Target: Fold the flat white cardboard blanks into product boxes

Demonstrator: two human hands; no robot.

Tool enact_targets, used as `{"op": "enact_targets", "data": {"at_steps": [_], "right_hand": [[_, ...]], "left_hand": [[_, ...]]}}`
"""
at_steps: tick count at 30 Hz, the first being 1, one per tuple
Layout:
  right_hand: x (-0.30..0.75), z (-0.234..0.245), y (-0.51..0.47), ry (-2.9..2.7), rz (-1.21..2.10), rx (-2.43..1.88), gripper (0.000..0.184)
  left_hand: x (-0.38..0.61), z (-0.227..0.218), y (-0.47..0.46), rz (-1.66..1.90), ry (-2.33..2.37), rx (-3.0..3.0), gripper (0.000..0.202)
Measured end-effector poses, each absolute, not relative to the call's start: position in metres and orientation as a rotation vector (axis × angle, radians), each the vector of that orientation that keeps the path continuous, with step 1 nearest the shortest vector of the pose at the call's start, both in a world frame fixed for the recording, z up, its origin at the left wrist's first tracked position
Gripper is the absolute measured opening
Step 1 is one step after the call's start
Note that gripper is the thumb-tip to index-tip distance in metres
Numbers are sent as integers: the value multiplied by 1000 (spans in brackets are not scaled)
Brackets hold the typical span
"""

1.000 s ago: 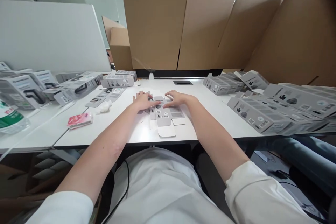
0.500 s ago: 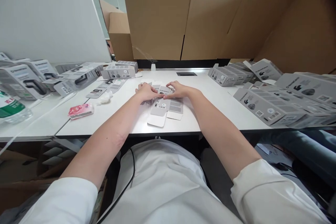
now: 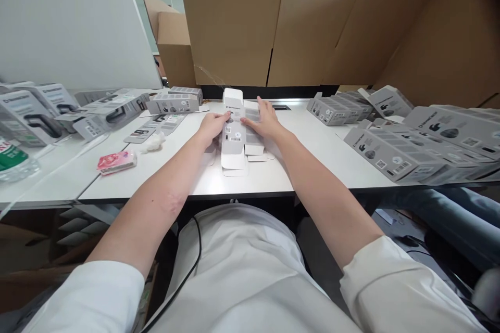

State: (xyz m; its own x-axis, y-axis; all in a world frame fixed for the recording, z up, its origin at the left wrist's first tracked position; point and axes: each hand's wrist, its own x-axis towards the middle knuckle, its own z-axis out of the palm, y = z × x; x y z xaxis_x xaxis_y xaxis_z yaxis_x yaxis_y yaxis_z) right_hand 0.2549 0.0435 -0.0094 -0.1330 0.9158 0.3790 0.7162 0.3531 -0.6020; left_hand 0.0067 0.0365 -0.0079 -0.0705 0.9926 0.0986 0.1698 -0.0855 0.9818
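A grey printed carton point(image 3: 233, 127), partly unfolded, stands tilted on the white table in front of me, its end flaps sticking out towards me and away. My left hand point(image 3: 213, 128) grips its left side, thumb on the printed front panel; the other fingers are partly hidden. On the other side, my right hand point(image 3: 267, 120) has its fingers stretched out and apart over the right panel point(image 3: 253, 138), with the thumb tip touching the front panel's edge. Some flat card, perhaps more cartons, shows beneath and beside it.
Made-up grey cartons point(image 3: 394, 153) crowd the right side, and more boxes point(image 3: 31, 114) stand at the left. A pink packet point(image 3: 116, 162), a crumpled white tissue point(image 3: 154, 143) and a bottle point(image 3: 15, 161) lie left. Large brown cardboard point(image 3: 230, 21) rises behind the table point(image 3: 308, 166).
The carton was lying flat under both hands; now its printed panel is raised and the shape has opened out. My hands have moved apart, and the right fingers have spread.
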Motion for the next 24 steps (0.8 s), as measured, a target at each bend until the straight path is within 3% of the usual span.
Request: {"op": "enact_targets", "data": {"at_steps": [5,9,10,17,24], "right_hand": [[252,-8,38,-1834,550,-1427,121],[243,-4,39,-1656,766,-1230,67],[240,-2,39,-1599,823,-1162,62],[226,20,27,-1423,1077,-992,73],[227,18,5,-1747,1600,-971,61]], "left_hand": [[11,-3,41,1624,1235,1184,37],[12,4,34,1638,939,1058,52],[12,6,30,1583,861,1051,54],[3,18,-2,1346,595,1203,75],[5,5,1,1188,654,1341,71]]}}
